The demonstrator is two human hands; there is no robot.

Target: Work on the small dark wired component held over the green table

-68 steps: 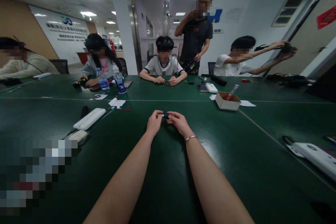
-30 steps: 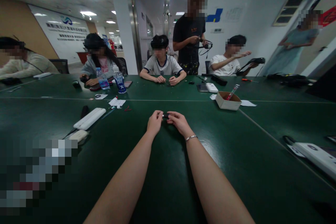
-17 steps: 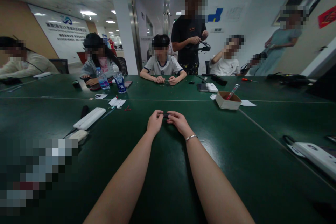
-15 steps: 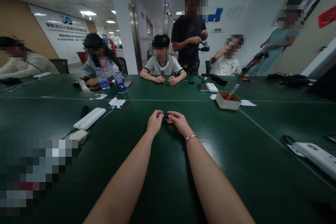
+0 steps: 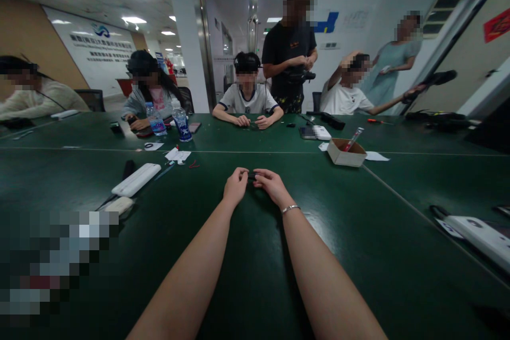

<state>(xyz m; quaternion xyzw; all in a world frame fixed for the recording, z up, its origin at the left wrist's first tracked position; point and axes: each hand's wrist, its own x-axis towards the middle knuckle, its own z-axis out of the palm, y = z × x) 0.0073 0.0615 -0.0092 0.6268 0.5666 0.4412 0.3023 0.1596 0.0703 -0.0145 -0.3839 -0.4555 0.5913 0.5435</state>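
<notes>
- The left hand (image 5: 236,187) and right hand (image 5: 272,186) are nearly closed, a small dark piece (image 5: 252,176) being pinched between them over the table (image 5: 257,255).
- It is judged light and stiff, best held by its ends.

There was one bare left hand (image 5: 236,186) and one bare right hand (image 5: 272,186), with one small dark object (image 5: 252,176) between them and one bracelet (image 5: 291,209). Six other people were in view: four seated people (image 5: 249,98) and two standing people (image 5: 289,45). On the green tabletop (image 5: 255,276) stood two bottles (image 5: 182,127) and one open box (image 5: 345,159) with one tube (image 5: 354,139) in it; at least two long white strips (image 5: 136,180) and one orange-handled tool (image 5: 373,120) lay there.
</notes>
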